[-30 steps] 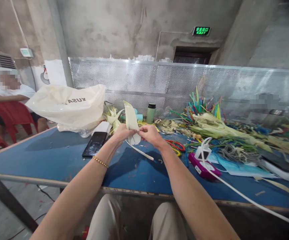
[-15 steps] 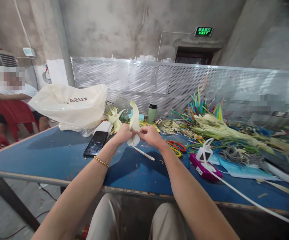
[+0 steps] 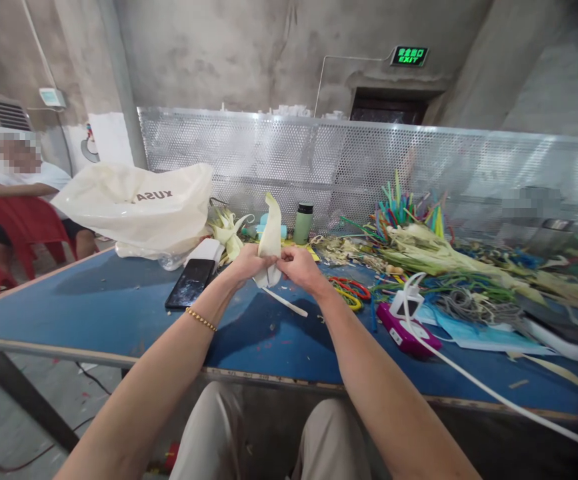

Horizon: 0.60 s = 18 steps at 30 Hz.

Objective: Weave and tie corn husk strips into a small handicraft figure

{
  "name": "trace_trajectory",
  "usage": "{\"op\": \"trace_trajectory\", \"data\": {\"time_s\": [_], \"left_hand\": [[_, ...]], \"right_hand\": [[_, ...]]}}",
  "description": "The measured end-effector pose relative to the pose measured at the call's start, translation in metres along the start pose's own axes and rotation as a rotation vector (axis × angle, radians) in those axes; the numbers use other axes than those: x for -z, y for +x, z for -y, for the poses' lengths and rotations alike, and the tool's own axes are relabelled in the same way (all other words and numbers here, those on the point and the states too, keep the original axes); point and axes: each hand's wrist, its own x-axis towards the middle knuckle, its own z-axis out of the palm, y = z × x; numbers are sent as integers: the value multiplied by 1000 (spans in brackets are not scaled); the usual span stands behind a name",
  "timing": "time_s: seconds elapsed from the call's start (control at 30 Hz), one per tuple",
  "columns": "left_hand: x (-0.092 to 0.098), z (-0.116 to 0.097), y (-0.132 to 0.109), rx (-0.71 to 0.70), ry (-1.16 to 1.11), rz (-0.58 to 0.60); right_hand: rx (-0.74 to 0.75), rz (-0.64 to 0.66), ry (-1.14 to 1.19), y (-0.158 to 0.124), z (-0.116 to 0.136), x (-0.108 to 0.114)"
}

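Note:
Between my hands, above the blue table, a pale green corn husk (image 3: 271, 230) stands upright, its tip pointing up. My left hand (image 3: 249, 263) pinches its lower left side. From the right, my right hand (image 3: 297, 267) has its fingers closed on the husk's edge, close to the left fingertips. A thin pale strip (image 3: 286, 303) slants down to the right below the husk. The exact grip of the fingertips is too small to make out.
On the blue table (image 3: 99, 313) lie a black phone (image 3: 190, 283), a white bag (image 3: 139, 207) and a purple power strip (image 3: 409, 331). A green bottle (image 3: 303, 223) stands behind my hands. Husks (image 3: 433, 250) and coloured cords cover the right side. A person (image 3: 23, 173) sits far left.
The husk has turned a little and its tip now stands straighter. Both hands stay closed on it in nearly the same place. The whole view has shifted slightly.

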Motion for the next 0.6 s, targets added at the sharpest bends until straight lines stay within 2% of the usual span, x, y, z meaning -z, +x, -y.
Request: {"op": "trace_trajectory", "data": {"time_s": [0.13,0.37,0.5,0.6], "left_hand": [[4,-3,0,2,-18,75],[10,-3,3,-13,-60,23],[6,-3,3,54,-238,103],[4,-14,-2,69,-367,179]], "right_hand": [[17,40,184,-1,4,4],[-7,9,295,1,0,0],[-45,-95,220,8,-12,-4],[-139,-191,97,12,-22,-1]]}}
